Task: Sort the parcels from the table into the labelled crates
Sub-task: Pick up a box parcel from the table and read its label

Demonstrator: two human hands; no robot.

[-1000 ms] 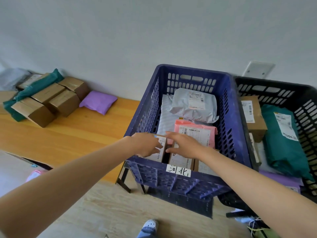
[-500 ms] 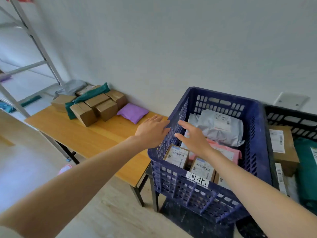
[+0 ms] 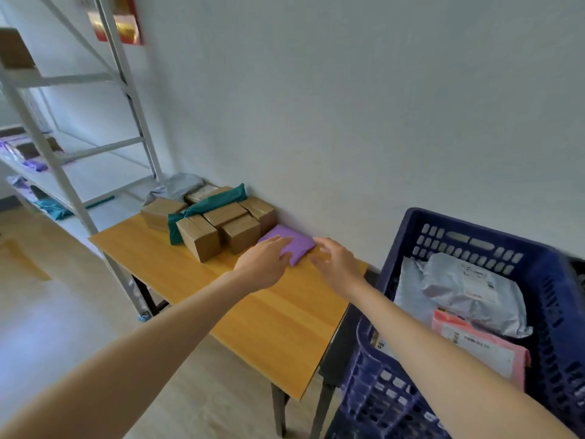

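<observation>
Parcels (image 3: 221, 217) lie heaped at the far left end of the wooden table (image 3: 269, 327), just right of a metal rack (image 3: 128, 90): a grey bag (image 3: 180, 186) at the back, brown boxes (image 3: 202, 237) packed side by side, and a teal bag (image 3: 215, 201) draped across them. Right of the boxes, against the wall, the purple parcel (image 3: 297, 243) lies flat, and its longer side seems to run along the wall. The left hand (image 3: 264, 263) reaches in from the near left, open with the fingers straight and the fingertips over the parcel's near left edge; whether they press on it I cannot tell. The right hand (image 3: 337, 264) is open too, fingers spread, just beside the parcel's right corner and holding nothing. So the parcel sits between the two hands and slightly beyond them, with the left hand nearer. I judge the next move to be a two-handed pickup. At the far right stands the blue crate (image 3: 443, 221), with a grey mailer (image 3: 468, 289) and a pink mailer (image 3: 481, 346) inside.
</observation>
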